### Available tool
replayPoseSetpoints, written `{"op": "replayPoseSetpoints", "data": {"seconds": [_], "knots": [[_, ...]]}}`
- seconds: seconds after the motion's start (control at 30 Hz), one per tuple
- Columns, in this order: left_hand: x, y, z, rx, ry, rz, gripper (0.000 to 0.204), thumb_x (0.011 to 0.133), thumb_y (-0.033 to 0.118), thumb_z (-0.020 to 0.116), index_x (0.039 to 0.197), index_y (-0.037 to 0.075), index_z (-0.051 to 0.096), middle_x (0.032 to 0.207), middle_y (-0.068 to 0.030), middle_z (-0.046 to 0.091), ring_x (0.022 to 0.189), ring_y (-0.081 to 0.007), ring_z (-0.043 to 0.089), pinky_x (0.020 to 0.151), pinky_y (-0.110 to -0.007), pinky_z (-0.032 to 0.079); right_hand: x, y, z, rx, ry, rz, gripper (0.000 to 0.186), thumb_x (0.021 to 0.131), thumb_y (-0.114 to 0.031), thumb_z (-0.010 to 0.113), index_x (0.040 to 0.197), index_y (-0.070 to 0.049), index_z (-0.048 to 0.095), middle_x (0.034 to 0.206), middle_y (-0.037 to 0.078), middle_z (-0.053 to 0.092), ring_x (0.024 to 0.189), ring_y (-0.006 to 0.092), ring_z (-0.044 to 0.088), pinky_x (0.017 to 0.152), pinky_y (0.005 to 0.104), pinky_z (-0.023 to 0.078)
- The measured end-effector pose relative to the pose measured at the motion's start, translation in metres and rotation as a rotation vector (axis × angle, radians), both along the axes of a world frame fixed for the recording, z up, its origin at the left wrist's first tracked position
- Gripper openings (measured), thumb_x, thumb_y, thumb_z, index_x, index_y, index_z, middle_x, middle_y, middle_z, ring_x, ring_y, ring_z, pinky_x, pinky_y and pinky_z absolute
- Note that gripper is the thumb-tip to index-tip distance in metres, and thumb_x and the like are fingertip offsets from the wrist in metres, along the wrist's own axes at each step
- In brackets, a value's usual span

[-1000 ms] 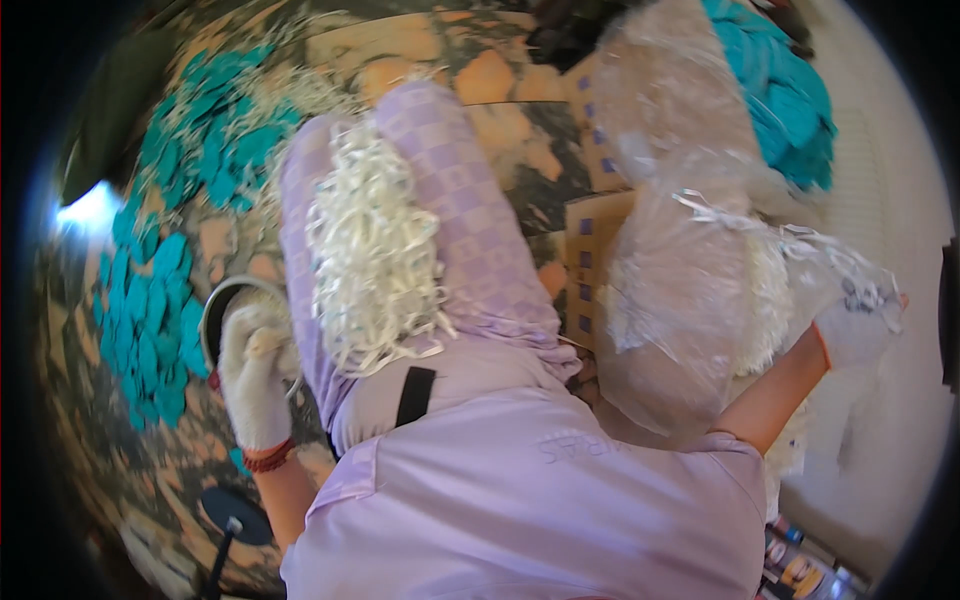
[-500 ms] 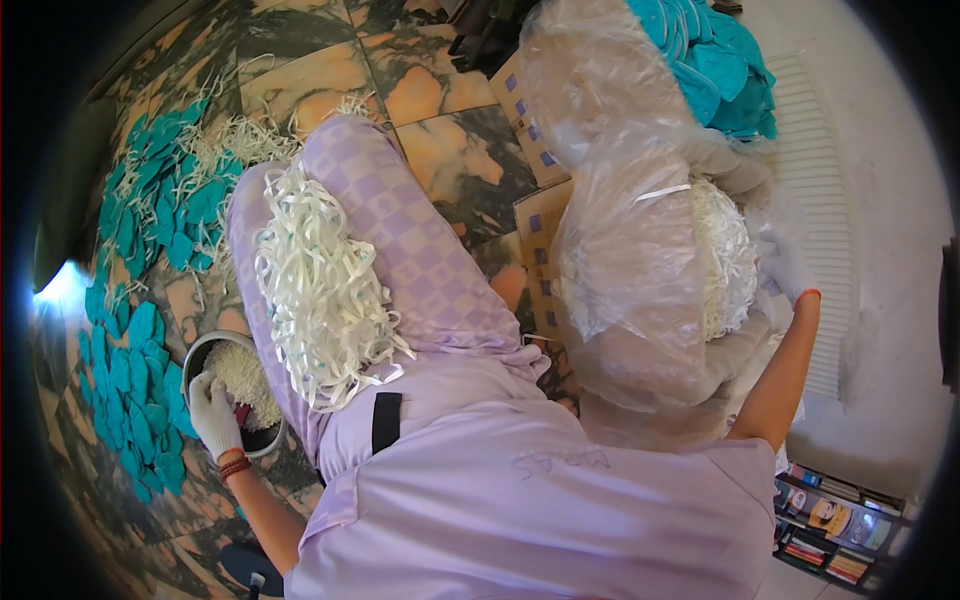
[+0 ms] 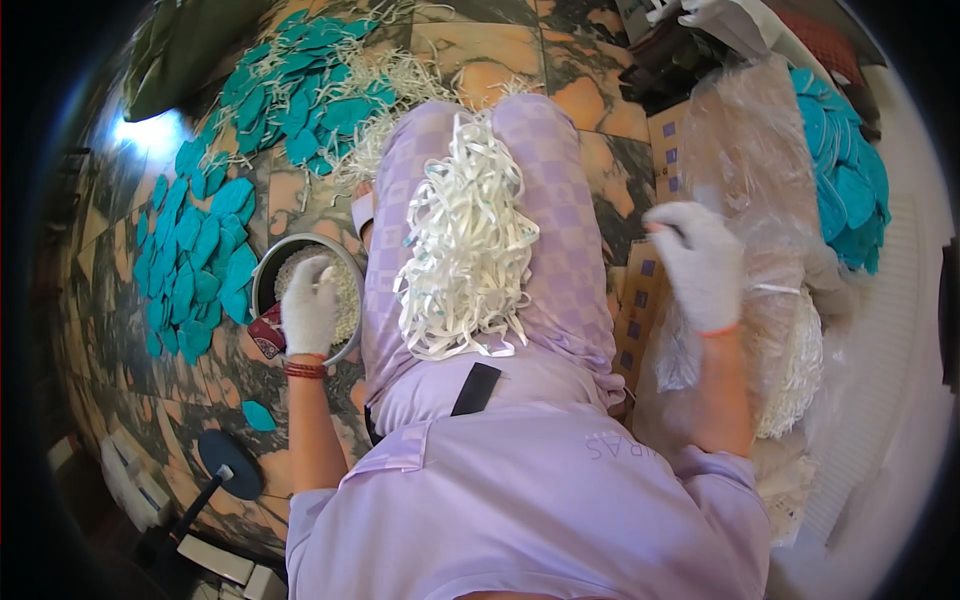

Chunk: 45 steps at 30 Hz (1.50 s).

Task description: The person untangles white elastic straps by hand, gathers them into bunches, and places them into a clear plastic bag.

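Note:
My left hand (image 3: 308, 308), in a white knit glove, is over a round grey metal pot (image 3: 268, 262) of small white pellets (image 3: 345, 300). Its fingers are bent, and whatever they may hold is hidden. A dark red patterned cloth-like piece (image 3: 267, 332) sits by that hand at the pot's rim. My right hand (image 3: 697, 262), gloved too, is raised beside my right thigh with the fingers curled; blur hides whether anything small is between them. Across my lap lies a tangled heap of narrow white straps (image 3: 465, 260) with small teal ends.
Teal leaf-shaped pieces (image 3: 195, 265) are spread on the marble floor at left, with loose white strips (image 3: 410, 85) farther off. Cardboard boxes (image 3: 640, 300) and a clear plastic bag (image 3: 750, 140) stand at right. White stuff (image 3: 795, 370) and stacked teal pieces (image 3: 850, 180) show there.
My right hand has come out from behind the plastic bag toward my lap. My left hand remains at the pot, its fingers now higher over the pellets. The whole view has turned.

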State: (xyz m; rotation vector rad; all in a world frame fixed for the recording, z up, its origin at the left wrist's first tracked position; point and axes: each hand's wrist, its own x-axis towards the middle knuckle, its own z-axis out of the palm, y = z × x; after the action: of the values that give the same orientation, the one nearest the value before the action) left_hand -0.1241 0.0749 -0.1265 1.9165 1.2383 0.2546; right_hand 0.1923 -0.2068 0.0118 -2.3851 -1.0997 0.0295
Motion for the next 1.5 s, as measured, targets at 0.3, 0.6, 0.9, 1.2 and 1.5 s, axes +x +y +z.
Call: {"op": "replayPoseSetpoints", "data": {"seconds": [0.3, 0.6, 0.9, 1.2, 1.5], "knots": [[0.051, -0.079, 0.064, -0.141, -0.134, -0.345, 0.024, 0.092, 0.016, 0.062, 0.111, 0.002, 0.059, 0.089, -0.0155, 0.068, 0.079, -0.0221, 0.067, 0.073, -0.035, 0.054, -0.023, 0.12, -0.049, -0.151, 0.352, 0.036, 0.031, 0.083, -0.037, 0.068, 0.097, -0.01, 0.072, 0.089, 0.011, 0.071, 0.082, 0.0296, 0.068, 0.073, 0.0354, 0.052], [0.054, -0.071, 0.076, -0.047, 0.019, -0.479, 0.032, 0.09, 0.022, 0.066, 0.115, 0.004, 0.059, 0.09, -0.0145, 0.069, 0.078, -0.0284, 0.068, 0.07, -0.036, 0.052, -0.037, 0.104, -0.032, 0.191, 1.054, -0.063, 0.014, 0.083, -0.006, 0.065, 0.092, 0.004, 0.069, 0.069, -0.003, 0.06, 0.061, 0.005, 0.053, 0.055, 0.0226, 0.042], [0.09, -0.073, 0.129, 0.482, -0.421, -0.441, 0.063, 0.072, 0.017, 0.082, 0.128, 0.009, 0.056, 0.11, -0.0104, 0.066, 0.093, -0.0288, 0.066, 0.079, -0.038, 0.052, -0.081, 0.057, 0.021, 0.085, 0.75, 0.124, 0.011, 0.082, 0.002, 0.065, 0.092, -0.001, 0.069, 0.077, 0.007, 0.069, 0.067, 0.0094, 0.061, 0.064, 0.0243, 0.049], [0.12, -0.084, 0.152, 0.009, -0.428, -1.144, 0.016, 0.088, 0.018, 0.064, 0.1, 0.008, 0.063, 0.089, -0.0104, 0.064, 0.087, -0.032, 0.063, 0.078, -0.042, 0.049, -0.071, 0.015, 0.04, 0.588, 1.423, 0.178, 0.015, 0.082, -0.008, 0.076, 0.079, 0.001, 0.064, 0.072, 0.005, 0.064, 0.055, 0.0065, 0.053, 0.051, 0.0214, 0.042], [0.11, -0.07, 0.179, -0.487, -0.609, -1.237, 0.028, 0.1, 0.03, 0.054, 0.094, 0.005, 0.064, 0.073, -0.0098, 0.058, 0.064, -0.0251, 0.061, 0.06, -0.034, 0.048, -0.063, -0.014, 0.027, 1.417, 1.537, -0.185, 0.054, 0.074, -0.035, 0.082, 0.107, -0.008, 0.049, 0.084, 0.007, 0.054, 0.072, 0.0199, 0.057, 0.064, 0.0372, 0.051]]}}
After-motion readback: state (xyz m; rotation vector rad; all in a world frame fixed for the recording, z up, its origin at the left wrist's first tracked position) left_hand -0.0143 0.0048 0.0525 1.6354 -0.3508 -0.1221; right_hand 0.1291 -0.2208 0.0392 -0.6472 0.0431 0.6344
